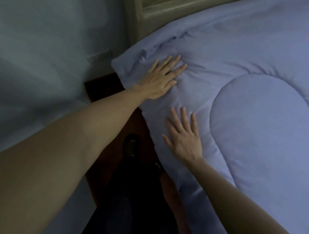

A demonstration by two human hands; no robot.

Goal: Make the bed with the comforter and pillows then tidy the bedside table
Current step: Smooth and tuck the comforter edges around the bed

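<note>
pressing flat on the comforter [252, 109], left hand [160, 80] and right hand [184, 137] fingers spread apart.

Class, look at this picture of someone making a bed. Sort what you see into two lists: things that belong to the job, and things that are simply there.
Part of the job:
- comforter, blue, spread over the bed
- left hand, flat on the comforter near its corner
- right hand, flat on the comforter by its edge

Simply there:
- headboard, wooden
- wall
- floor, dark
</note>
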